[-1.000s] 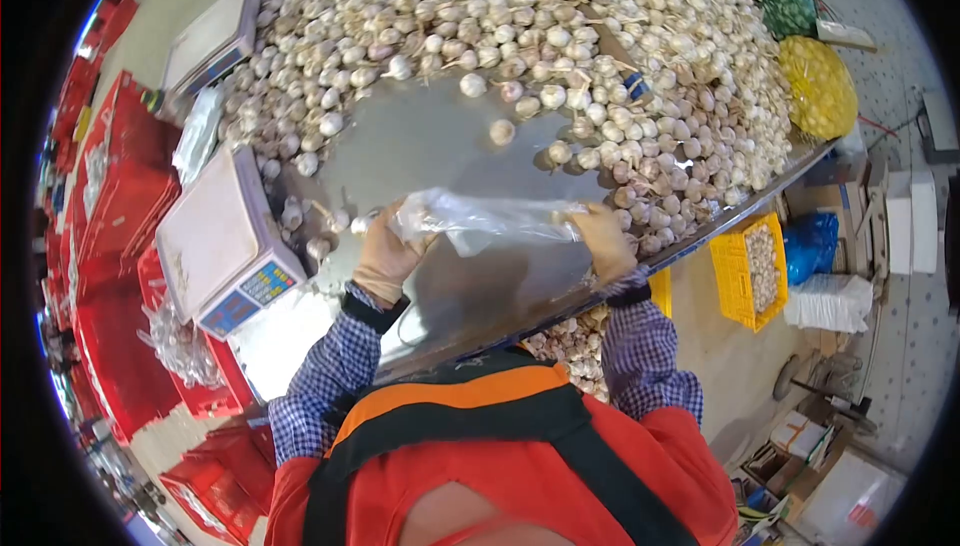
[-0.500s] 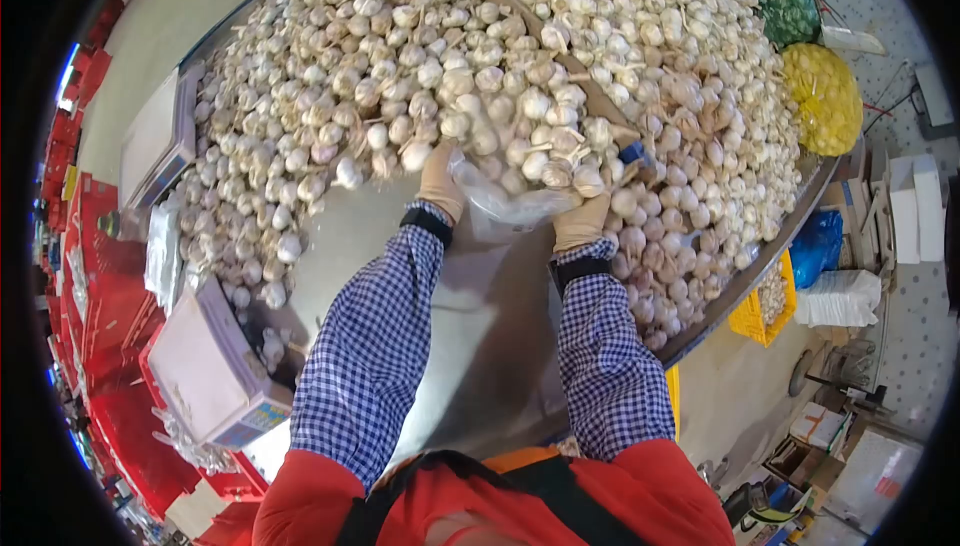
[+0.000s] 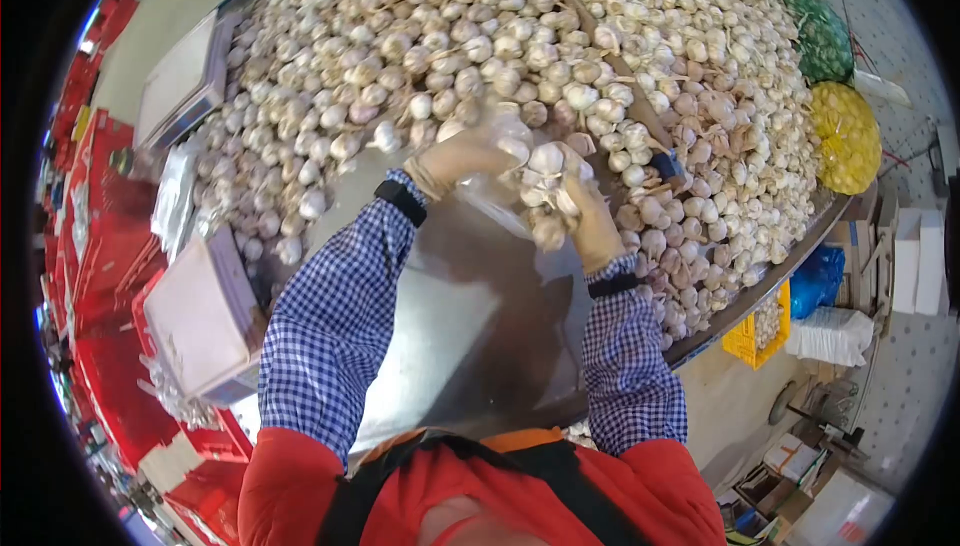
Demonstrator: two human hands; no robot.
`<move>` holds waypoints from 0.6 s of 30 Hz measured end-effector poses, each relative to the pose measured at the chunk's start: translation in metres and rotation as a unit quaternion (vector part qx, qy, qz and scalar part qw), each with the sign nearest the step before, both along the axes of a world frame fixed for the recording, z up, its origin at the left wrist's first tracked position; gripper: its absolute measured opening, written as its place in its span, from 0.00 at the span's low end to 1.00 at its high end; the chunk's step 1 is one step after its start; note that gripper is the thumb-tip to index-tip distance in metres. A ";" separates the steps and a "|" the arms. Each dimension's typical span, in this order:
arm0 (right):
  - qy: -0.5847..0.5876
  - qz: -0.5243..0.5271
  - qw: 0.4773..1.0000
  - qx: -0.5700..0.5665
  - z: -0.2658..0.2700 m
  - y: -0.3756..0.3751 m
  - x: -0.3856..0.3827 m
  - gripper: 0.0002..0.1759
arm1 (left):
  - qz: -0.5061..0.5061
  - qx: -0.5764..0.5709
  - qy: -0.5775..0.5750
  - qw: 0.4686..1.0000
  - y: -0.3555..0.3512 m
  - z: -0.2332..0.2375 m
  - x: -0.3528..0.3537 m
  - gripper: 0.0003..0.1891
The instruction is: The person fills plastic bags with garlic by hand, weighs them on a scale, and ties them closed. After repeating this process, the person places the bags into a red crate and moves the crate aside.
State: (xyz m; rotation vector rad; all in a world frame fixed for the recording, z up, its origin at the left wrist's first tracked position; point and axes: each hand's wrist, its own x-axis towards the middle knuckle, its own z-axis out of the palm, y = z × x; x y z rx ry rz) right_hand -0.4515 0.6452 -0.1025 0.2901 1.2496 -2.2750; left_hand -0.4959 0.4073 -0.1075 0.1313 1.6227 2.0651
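Observation:
Both hands wear pale tan gloves. My left hand [image 3: 462, 158], fingers smeared by motion, is closed on a clear plastic bag [image 3: 492, 204] at the near edge of the garlic. Facing it, my right hand [image 3: 594, 228] curls round a clump of garlic bulbs [image 3: 546, 178] at the bag's mouth. The bag's lower part hangs over the bare metal table [image 3: 470, 296]. Straight beyond both hands spreads a large heap of loose garlic [image 3: 420, 46].
A wooden divider [image 3: 600, 41] splits the heap. Two pale-topped boxes, one a nearer box [image 3: 200, 316], stand left. At the right are a yellow net sack [image 3: 846, 138], a green net sack [image 3: 815, 36] and a yellow crate [image 3: 757, 331].
My right hand has drawn nearer and now curls round several bulbs. My left hand has turned sideways across the bag's mouth. The view has shifted slightly.

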 end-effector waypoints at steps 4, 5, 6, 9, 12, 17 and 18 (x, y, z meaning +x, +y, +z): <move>0.154 -0.014 0.975 0.159 0.040 -0.012 0.071 0.24 | 0.148 0.091 -0.081 0.981 -0.051 0.012 0.095 0.15; 0.165 -0.022 0.969 0.184 0.055 -0.020 0.084 0.22 | 0.232 0.197 -0.155 0.940 -0.053 0.013 0.113 0.11; 0.177 -0.031 0.962 0.208 0.065 -0.028 0.096 0.21 | 0.240 0.197 -0.155 0.938 -0.061 0.016 0.131 0.11; 0.122 -0.017 0.979 0.164 0.086 -0.062 0.109 0.17 | 0.361 0.102 -0.083 0.923 -0.087 0.041 0.180 0.03; 0.169 0.014 0.978 0.124 0.110 -0.107 0.121 0.14 | 0.485 0.116 0.003 0.867 -0.131 0.079 0.228 0.02; 0.228 0.117 0.966 0.023 0.153 -0.212 0.148 0.13 | 0.543 0.077 0.231 0.803 -0.243 0.148 0.312 0.04; 0.232 0.131 0.964 0.013 0.155 -0.236 0.154 0.13 | 0.553 0.057 0.274 0.785 -0.261 0.161 0.327 0.03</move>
